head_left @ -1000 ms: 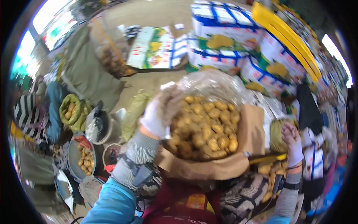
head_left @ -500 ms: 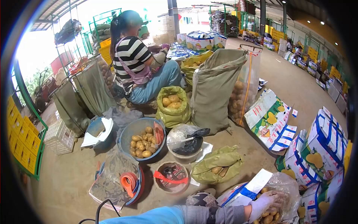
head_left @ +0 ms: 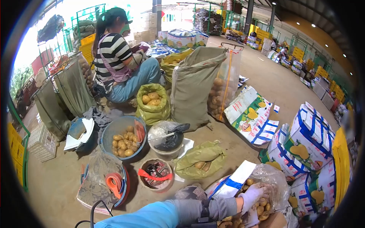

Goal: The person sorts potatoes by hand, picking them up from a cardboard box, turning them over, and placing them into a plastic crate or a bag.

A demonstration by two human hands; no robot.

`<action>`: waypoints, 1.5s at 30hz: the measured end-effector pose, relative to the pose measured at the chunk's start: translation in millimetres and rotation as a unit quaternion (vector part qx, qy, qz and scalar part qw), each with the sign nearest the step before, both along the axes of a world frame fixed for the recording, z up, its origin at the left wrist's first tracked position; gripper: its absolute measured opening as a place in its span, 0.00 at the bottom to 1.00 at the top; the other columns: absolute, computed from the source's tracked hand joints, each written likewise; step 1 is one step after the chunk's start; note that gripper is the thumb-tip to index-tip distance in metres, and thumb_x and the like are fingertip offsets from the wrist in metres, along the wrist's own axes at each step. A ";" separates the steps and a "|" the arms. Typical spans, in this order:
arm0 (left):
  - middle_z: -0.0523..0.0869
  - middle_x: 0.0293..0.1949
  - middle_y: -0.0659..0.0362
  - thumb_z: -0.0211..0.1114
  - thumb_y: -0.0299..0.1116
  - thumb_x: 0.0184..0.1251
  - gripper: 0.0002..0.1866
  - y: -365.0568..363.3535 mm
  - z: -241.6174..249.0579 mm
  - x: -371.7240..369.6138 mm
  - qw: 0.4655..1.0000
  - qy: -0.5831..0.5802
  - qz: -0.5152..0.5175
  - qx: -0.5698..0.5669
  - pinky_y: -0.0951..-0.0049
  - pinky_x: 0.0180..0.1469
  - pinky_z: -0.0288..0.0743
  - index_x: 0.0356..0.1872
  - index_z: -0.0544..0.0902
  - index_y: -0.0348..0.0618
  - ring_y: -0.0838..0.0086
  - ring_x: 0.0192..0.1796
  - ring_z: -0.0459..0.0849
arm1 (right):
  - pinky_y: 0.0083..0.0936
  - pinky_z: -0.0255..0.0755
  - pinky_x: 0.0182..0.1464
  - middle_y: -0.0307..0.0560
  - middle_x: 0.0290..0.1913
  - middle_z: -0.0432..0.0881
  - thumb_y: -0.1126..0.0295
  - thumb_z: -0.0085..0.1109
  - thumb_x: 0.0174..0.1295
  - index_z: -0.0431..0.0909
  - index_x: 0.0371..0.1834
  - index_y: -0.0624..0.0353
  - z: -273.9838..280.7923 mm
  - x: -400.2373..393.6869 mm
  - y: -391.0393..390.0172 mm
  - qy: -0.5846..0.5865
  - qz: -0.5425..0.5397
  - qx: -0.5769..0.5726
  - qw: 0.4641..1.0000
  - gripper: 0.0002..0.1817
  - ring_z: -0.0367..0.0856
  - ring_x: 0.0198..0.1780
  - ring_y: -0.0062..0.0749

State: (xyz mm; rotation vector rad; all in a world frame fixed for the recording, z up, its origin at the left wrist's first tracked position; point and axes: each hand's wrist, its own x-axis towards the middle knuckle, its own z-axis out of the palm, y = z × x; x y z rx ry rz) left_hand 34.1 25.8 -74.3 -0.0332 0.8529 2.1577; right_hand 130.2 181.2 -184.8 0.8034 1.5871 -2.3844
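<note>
My left hand [head_left: 254,195], in a pale glove, lies over the potatoes [head_left: 264,212] in a box lined with a clear plastic bag [head_left: 279,186]. Its fingers are apart and bent down at the bag's inner edge, with nothing plainly gripped. The box's white flap [head_left: 243,173] with blue tape stands beside the wrist. My right hand does not show; a pale shape low among the potatoes cannot be made out.
A green sack [head_left: 201,161], a bucket with a red strap [head_left: 155,174] and a basin of potatoes [head_left: 123,140] stand left. Printed boxes [head_left: 310,140] are stacked right. Beyond tall sacks [head_left: 194,87], a person [head_left: 118,57] sits low.
The view has turned right, so the surroundings lie further left in the picture. My left hand remains at the potato box, and more potatoes show below it.
</note>
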 end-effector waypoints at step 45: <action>0.77 0.53 0.58 0.66 0.11 0.52 0.35 10.2 -12.3 87.0 0.889 0.412 -0.165 -0.110 0.75 0.49 0.80 0.63 0.68 0.43 0.76 0.53 0.79 | 0.21 0.76 0.45 0.41 0.38 0.81 0.67 0.52 0.74 0.62 0.68 0.63 106.9 77.1 -13.0 0.183 -0.299 0.459 0.816 0.23 0.81 0.36 0.28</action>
